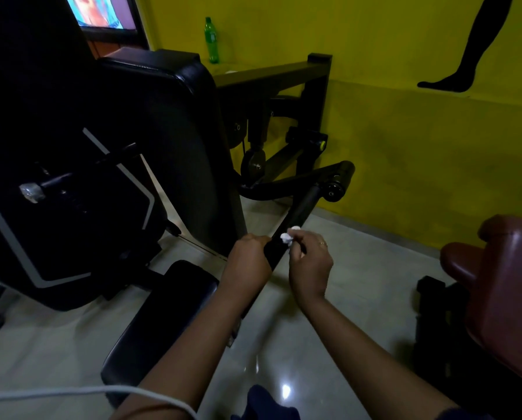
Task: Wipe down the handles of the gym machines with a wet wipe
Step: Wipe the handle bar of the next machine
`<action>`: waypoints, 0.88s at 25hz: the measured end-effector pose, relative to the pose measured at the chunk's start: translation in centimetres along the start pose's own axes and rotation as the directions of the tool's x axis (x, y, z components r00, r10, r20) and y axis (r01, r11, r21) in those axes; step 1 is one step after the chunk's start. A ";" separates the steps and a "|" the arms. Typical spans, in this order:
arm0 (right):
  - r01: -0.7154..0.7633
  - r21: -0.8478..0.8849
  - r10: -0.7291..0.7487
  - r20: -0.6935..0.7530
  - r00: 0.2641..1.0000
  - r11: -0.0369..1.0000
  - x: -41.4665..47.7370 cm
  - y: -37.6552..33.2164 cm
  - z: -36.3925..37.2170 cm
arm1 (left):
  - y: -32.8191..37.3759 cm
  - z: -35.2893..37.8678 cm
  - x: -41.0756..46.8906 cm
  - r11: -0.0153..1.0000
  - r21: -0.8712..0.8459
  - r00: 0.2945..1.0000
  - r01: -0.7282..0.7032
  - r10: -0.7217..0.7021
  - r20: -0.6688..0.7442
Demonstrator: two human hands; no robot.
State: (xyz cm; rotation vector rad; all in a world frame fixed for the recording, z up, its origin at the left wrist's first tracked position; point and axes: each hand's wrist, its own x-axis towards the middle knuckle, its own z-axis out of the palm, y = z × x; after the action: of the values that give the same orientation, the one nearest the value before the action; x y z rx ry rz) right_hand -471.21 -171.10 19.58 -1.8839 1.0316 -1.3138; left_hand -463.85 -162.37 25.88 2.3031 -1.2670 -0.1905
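A: Wipe status?
B: Crumpled white wet wipe (288, 237) pinched in right hand (309, 265), pressed against long black cylindrical handle (299, 216), close to its near end.
A: Other hand?
B: The left hand (249, 259) is wrapped round the handle's near end. Green plastic bottle (211, 40) well beyond the handle's far end.
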 end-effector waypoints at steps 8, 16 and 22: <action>0.481 -0.142 -0.417 0.328 0.848 0.865 0.9 0.0 -1.7 | 0.3 -0.5 -0.2 0.999 -0.037 1.000 0.012 -0.012 -0.001; 0.850 -0.294 0.060 0.953 0.298 0.438 9.3 -6.2 1.3 | 1.5 -0.9 -0.8 0.984 -0.138 0.991 0.112 -0.121 -0.053; 0.779 -0.251 0.138 0.968 0.210 0.574 11.4 -5.4 2.7 | 1.2 -1.0 -1.1 0.972 -0.136 0.972 0.192 -0.208 -0.113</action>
State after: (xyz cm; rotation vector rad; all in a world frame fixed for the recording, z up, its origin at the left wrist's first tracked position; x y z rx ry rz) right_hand -464.98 -178.02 28.44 -3.0181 0.3351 0.4970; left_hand -465.06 -161.66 27.20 2.2940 -0.9336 -0.1842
